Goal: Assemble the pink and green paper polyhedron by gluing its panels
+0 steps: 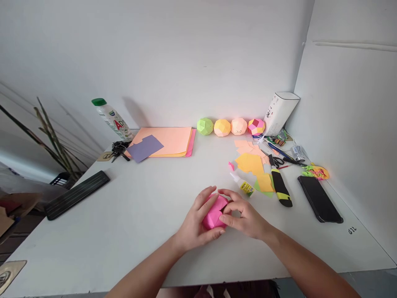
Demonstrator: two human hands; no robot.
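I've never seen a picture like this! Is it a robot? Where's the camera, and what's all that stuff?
No robot here, just a person's two bare hands. There is one picture, from a camera worn on the person's head, looking forward and down, so the arms reach in from the bottom.

The left hand cups a pink paper shape, and the right hand has its fingers at a gap in its side.

On the white table, four paper balls sit in a row at the back: green, yellow, peach and many-coloured. Nearer are a small white bottle, scissors and a phone. Big paper sheets lie toward the left.
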